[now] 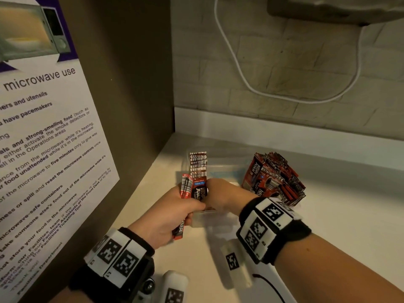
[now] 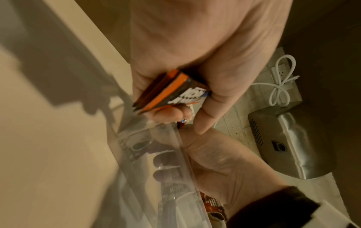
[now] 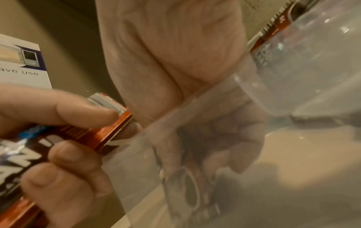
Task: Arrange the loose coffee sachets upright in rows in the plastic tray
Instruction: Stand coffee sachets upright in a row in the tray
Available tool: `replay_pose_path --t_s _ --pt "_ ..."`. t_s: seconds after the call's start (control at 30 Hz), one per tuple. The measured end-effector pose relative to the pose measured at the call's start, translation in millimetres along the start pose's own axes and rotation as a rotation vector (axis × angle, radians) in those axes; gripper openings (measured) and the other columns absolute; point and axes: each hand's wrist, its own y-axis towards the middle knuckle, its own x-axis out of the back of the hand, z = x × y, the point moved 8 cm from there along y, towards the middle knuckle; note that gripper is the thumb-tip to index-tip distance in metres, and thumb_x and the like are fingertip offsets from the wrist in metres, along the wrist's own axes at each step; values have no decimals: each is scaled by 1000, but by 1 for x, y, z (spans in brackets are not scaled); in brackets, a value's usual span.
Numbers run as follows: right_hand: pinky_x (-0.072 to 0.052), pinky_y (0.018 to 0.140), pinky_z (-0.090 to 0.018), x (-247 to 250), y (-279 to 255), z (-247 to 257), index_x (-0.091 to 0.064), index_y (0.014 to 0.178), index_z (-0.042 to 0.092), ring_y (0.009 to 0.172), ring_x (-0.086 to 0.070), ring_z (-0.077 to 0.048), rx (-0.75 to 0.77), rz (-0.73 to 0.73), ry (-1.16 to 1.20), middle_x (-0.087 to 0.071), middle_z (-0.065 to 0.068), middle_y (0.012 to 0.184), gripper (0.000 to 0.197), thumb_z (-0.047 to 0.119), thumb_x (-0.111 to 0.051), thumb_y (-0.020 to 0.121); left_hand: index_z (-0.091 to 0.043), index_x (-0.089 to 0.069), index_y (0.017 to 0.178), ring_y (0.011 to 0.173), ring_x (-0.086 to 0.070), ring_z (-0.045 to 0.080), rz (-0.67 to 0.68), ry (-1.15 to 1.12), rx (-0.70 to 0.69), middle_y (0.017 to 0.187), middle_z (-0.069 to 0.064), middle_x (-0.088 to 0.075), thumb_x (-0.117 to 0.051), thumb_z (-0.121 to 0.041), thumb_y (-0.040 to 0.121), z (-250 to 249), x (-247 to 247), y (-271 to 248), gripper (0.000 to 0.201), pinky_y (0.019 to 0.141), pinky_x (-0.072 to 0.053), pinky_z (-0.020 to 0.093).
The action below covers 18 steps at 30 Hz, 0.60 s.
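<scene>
A clear plastic tray sits on the white counter, and a row of upright red-and-black coffee sachets stands along its left side. My left hand grips a bundle of sachets just left of the tray; the left wrist view shows the bundle end-on. My right hand reaches over the near rim. Its fingers show through the tray wall, curled round a sachet inside. A loose heap of sachets lies right of the tray.
A brown side panel with a microwave notice closes the left. A tiled wall with a white cable is behind, and a metal appliance hangs at the upper right. White tagged blocks lie on the counter near me.
</scene>
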Motion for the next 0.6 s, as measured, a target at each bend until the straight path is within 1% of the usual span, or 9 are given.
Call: replay_pose_path --t_s 0.07,0.13,0.27,0.33,0.4,0.43,0.5,0.53,0.6 --pt "-43 84 -28 4 6 2 -60 121 9 111 -59 -28 39 -81 5 -64 -12 119 29 18 -55 94 -16 -56 82 44 -38 5 0 13 6 46 -7 -48 -55 9 88 -3 2 1 25 38 -31 15" --pt "-44 83 -27 2 10 1 -61 119 10 108 -60 -26 52 -122 0 -65 -11 117 27 18 -55 93 -15 -54 82 42 -37 5 4 14 22 48 -5 -46 -55 7 89 -5 4 2 23 35 -30 14" --pt "-46 87 -31 -6 12 -6 -61 118 7 110 -60 -29 4 -88 -2 -64 -13 118 28 18 -53 93 -14 -54 83 43 -37 6 -5 10 28 51 -3 -45 -56 6 89 -3 4 5 21 34 -30 14" --pt "-45 89 -31 -7 10 -5 -59 120 5 112 -58 -31 0 -62 -6 -63 -16 121 30 18 -51 95 -14 -55 85 45 -38 7 -10 0 29 51 -3 -46 -57 5 89 -1 4 5 19 35 -31 14" --pt "-45 90 -31 -6 8 -6 -60 120 5 111 -58 -29 -5 -52 34 -63 -15 122 30 20 -51 95 -12 -57 87 46 -38 8 -17 -29 28 50 -3 -46 -57 4 90 0 6 5 17 36 -32 15" --pt "-45 89 -31 -5 8 -7 -60 119 6 109 -59 -28 -8 -51 62 -63 -14 120 29 20 -53 94 -12 -58 89 47 -37 8 -22 -49 26 50 -3 -47 -57 4 90 0 7 6 16 37 -33 15" --pt "-46 80 -28 -5 8 -9 -63 115 8 100 -61 -23 -26 -60 127 -66 -11 116 28 22 -59 91 -12 -59 94 49 -38 8 -36 -77 28 50 -4 -48 -57 4 90 2 12 6 16 39 -34 16" --pt "-45 77 -26 -5 8 -9 -64 114 10 97 -61 -21 -29 -63 149 -66 -10 114 27 23 -61 90 -14 -60 95 50 -39 8 -43 -86 30 51 -4 -48 -58 3 90 3 14 7 18 40 -35 16" --pt "-44 76 -24 -5 9 -10 -64 113 11 97 -61 -21 -27 -65 172 -67 -9 111 27 23 -63 88 -17 -60 99 50 -40 8 -51 -105 39 54 -3 -48 -59 3 89 5 17 8 22 41 -36 17"
